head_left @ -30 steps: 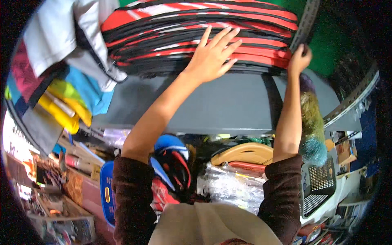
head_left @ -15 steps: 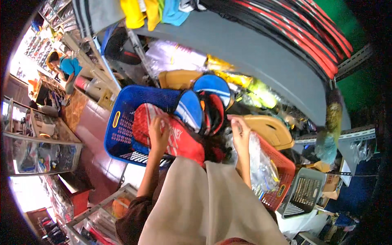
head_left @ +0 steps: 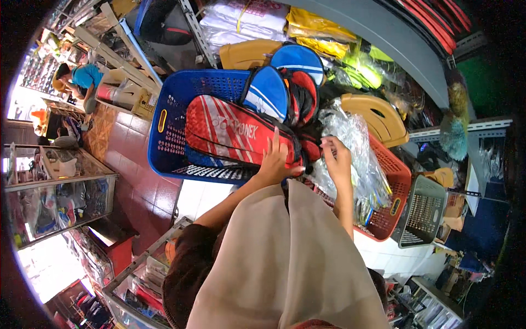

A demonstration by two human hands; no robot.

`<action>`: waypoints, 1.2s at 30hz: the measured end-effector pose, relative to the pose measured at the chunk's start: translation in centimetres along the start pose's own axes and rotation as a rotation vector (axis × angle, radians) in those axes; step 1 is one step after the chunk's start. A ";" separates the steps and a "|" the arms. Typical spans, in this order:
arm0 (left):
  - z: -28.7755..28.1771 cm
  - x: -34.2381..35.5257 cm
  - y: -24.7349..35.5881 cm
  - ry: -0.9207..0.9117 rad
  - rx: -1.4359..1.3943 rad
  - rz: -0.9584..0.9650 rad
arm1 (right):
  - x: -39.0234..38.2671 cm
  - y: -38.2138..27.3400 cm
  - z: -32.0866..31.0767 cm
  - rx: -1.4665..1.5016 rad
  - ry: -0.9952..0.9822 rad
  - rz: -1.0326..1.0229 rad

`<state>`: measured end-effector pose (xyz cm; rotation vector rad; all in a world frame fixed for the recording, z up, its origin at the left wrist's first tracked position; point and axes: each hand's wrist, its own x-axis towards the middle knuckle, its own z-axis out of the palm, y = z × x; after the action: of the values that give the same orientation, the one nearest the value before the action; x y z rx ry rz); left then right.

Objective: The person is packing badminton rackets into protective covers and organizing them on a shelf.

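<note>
A long red racket bag [head_left: 219, 134] with white stripes lies across the blue basket [head_left: 164, 159], its near end overhanging the basket's right side. My left hand [head_left: 275, 160] rests on that end, fingers stretched out and apart. Just to the right, my right hand [head_left: 337, 156] is raised with its fingers bent together; whatever they may pinch is too small to make out. Between the hands sits a smaller black-and-red part [head_left: 310, 149], partly covered. Blue bags with white stripes [head_left: 267, 94] and a black-and-red bag [head_left: 304, 98] stand behind the red bag's right end.
A red basket [head_left: 402, 181] heaped with clear plastic wrapping [head_left: 350, 142] stands to the right, beside a grey basket [head_left: 422, 211]. Tan curved panels [head_left: 375, 118] and shelves of wrapped goods [head_left: 244, 24] lie beyond. At far left a person in blue [head_left: 87, 77] is by shelving.
My left hand has moved right along the red bag to its near end. My right hand stays bent nearby. The view has shifted, so the baskets appear higher.
</note>
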<state>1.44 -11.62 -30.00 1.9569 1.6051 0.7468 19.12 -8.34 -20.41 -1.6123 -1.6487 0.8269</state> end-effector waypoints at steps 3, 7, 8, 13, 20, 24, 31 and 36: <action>0.5 -0.1 0.1 0.061 0.050 0.018 | -1.9 0.8 0.7 -0.049 -0.105 0.032; 0.2 -0.2 0.5 0.087 0.035 0.101 | -3.7 1.9 2.2 -0.026 -0.118 -0.004; -0.1 -0.4 0.9 0.009 -0.082 0.033 | -3.9 2.0 2.5 -0.049 -0.129 -0.045; -1.6 -1.8 0.7 0.129 -0.234 0.059 | -4.6 1.1 2.8 -0.043 -0.177 -0.021; -4.8 -5.1 6.3 0.042 -0.301 0.456 | -2.8 -1.2 1.9 1.003 -0.429 0.831; -4.5 -5.6 6.2 -0.205 -0.358 0.501 | -0.6 0.9 2.2 0.509 -0.721 0.371; 0.8 -1.7 -2.4 0.501 -0.442 -0.199 | -1.8 2.5 2.9 0.465 -0.964 0.013; 1.4 1.9 -15.2 0.399 -1.221 -0.894 | -2.5 -4.2 0.7 0.024 -1.038 -0.194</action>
<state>-8.09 -7.07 -41.14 0.2017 1.4074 1.2822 16.17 -11.01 -17.45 -0.9796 -2.3902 1.7323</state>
